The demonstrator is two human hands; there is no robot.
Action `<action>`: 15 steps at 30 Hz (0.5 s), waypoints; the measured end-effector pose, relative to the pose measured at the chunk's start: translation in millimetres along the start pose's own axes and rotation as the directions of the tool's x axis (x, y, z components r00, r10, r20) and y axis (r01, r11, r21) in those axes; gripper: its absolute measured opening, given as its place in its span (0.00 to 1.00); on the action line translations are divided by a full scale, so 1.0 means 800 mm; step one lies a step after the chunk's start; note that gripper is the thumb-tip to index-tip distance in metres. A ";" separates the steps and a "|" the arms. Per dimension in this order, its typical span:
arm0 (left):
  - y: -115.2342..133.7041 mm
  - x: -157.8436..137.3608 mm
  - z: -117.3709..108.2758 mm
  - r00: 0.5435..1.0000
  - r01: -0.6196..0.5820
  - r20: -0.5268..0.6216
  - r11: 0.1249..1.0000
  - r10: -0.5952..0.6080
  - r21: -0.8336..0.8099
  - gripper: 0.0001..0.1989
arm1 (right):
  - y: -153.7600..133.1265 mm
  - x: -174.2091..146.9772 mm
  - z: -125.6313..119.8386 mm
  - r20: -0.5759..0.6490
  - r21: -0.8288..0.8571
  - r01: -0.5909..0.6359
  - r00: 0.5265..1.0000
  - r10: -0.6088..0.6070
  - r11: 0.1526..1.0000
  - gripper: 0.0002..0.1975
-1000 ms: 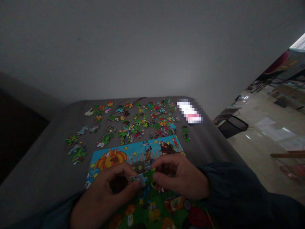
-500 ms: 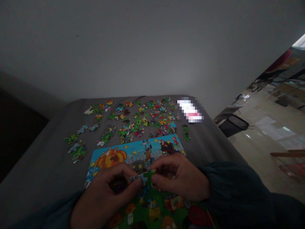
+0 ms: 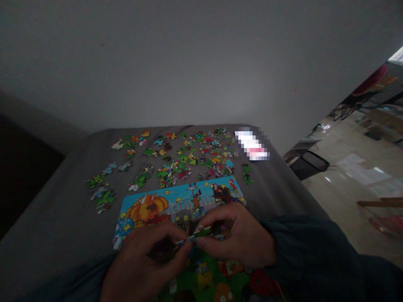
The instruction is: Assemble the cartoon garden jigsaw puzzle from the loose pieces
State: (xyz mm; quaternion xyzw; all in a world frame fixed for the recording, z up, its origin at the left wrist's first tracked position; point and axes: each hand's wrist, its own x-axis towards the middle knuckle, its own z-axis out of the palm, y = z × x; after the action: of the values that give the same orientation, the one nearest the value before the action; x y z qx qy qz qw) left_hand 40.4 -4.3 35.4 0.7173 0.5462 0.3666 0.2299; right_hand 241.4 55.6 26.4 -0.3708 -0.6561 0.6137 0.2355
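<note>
Just above a colourful picture sheet, my two hands meet with their fingertips close together. Between thumb and index finger, my left hand pinches a small pale-blue jigsaw piece. A green jigsaw piece, seen nearly edge-on, is gripped by my right hand. The two pieces touch or overlap at their edges; whether they are locked together I cannot tell. Cartoon figures, an orange pumpkin and a blue sky show on the sheet, whose middle is partly hidden by my hands.
Many loose jigsaw pieces lie scattered beyond the sheet on a grey cloth-covered surface. A blurred-out lit phone rests at the far right corner. Behind stands a pale wall; a tiled floor shows at right.
The held pieces have tilted from showing their printed faces to nearly edge-on. My left hand has shifted slightly right and down, bringing the fingertips closer together.
</note>
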 end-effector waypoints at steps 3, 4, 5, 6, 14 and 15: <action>-0.001 0.000 0.002 0.998 -0.061 -0.025 0.998 0.062 0.015 0.06 | 0.000 0.001 0.000 -0.002 0.014 -0.003 1.000 0.003 1.000 0.11; -0.002 0.000 0.002 0.996 -0.078 -0.031 0.997 0.079 0.010 0.06 | 0.001 0.001 0.000 -0.001 0.027 0.006 1.000 -0.006 1.000 0.11; -0.002 0.001 0.002 0.995 -0.095 -0.037 0.995 0.095 0.003 0.06 | 0.001 0.002 -0.001 0.001 0.040 0.023 1.000 -0.023 0.999 0.10; -0.002 0.001 0.002 0.993 -0.114 -0.044 0.993 0.113 -0.006 0.06 | 0.001 0.002 -0.001 0.001 0.048 0.044 0.999 -0.044 0.998 0.10; -0.002 0.002 0.001 0.954 -0.262 -0.138 0.964 0.265 0.040 0.05 | -0.002 -0.001 0.000 -0.041 -0.010 0.184 0.982 -0.184 0.983 0.06; -0.002 0.001 0.001 0.953 -0.264 -0.142 0.964 0.267 0.042 0.05 | -0.002 -0.001 0.000 -0.042 -0.015 0.197 0.979 -0.197 0.980 0.06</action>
State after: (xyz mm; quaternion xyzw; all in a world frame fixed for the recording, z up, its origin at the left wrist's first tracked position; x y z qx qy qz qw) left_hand 40.3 -2.7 34.1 0.7579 0.4642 0.4397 0.1299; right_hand 241.7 55.2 28.1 -0.3186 -0.6877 0.5756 0.3071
